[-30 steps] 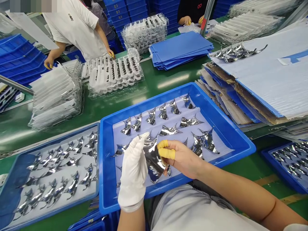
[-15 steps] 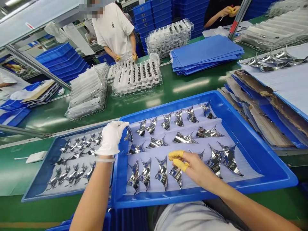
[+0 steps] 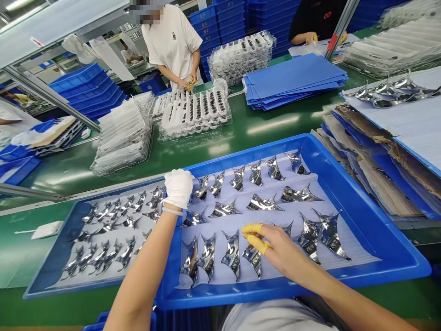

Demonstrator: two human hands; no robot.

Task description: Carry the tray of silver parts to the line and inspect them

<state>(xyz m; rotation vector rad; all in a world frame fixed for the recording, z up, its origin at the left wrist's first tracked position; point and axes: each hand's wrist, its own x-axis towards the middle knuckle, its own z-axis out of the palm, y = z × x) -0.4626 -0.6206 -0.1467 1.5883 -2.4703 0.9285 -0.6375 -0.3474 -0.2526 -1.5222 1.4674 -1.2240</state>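
Note:
My left hand, in a white glove, is at the far left corner of the nearer blue tray. Its fingers curl downward and their tips are hidden, so what they hold cannot be made out. My right hand wears yellow finger cots on thumb and forefinger. These are bent and slightly apart with nothing seen between them, just over a shiny chrome part in the front row. Similar pointed chrome parts lie in three rows on the tray's pale liner.
Left of it, another blue tray holds many chrome parts. Clear plastic trays and blue sheets lie across the green table. Cardboard layers are stacked at right. A person in a white shirt works opposite.
My left hand has moved right, over the tray's far corner, and now covers the chrome part that showed there. My right hand keeps its place. The view has shifted slightly.

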